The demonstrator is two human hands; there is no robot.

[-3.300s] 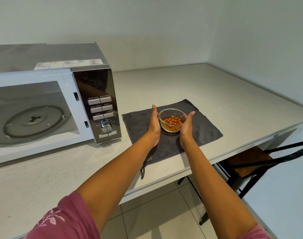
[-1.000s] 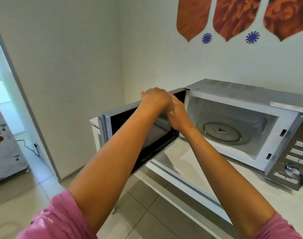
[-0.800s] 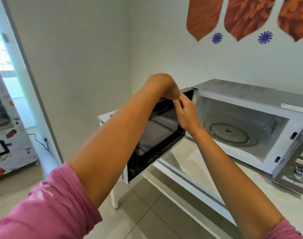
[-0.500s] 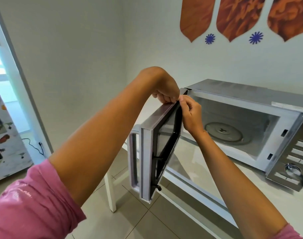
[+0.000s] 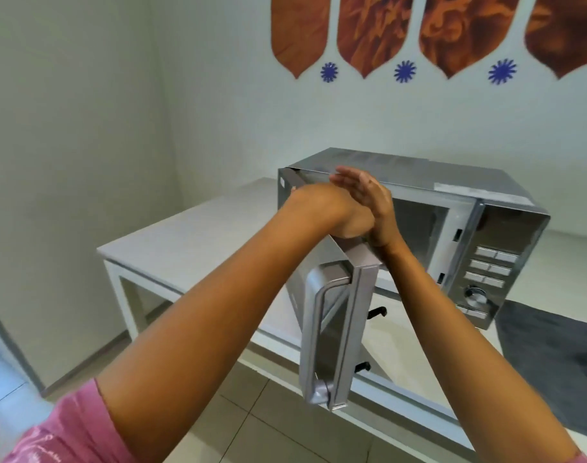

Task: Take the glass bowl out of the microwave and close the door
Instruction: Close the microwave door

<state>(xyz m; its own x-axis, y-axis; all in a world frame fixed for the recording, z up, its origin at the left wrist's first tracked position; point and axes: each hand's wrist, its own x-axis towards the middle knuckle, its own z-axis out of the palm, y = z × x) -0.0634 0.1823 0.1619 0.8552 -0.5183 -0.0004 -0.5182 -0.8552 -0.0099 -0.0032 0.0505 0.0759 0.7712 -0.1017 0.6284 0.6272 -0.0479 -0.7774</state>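
The silver microwave (image 5: 452, 182) stands on a white table (image 5: 198, 235). Its door (image 5: 355, 322) stands about half open, edge-on to me, with its long handle (image 5: 314, 332) facing left. My left hand (image 5: 322, 208) is curled over the door's top edge. My right hand (image 5: 372, 202) lies beside it against the door's inner side, fingers stretched out flat. Behind the hands the dim cavity (image 5: 419, 235) shows nothing inside. I cannot make out the glass bowl in this view.
The control panel (image 5: 489, 269) with buttons and a knob is on the microwave's right. A dark grey cloth (image 5: 549, 355) lies on the table to the right. Walls close in at the left and behind. The tiled floor (image 5: 238, 426) lies below the table edge.
The bowl was set down on the grey cloth earlier. Since then both hands have swung the door from wide open to about half shut. My right hand's fingers have opened out flat.
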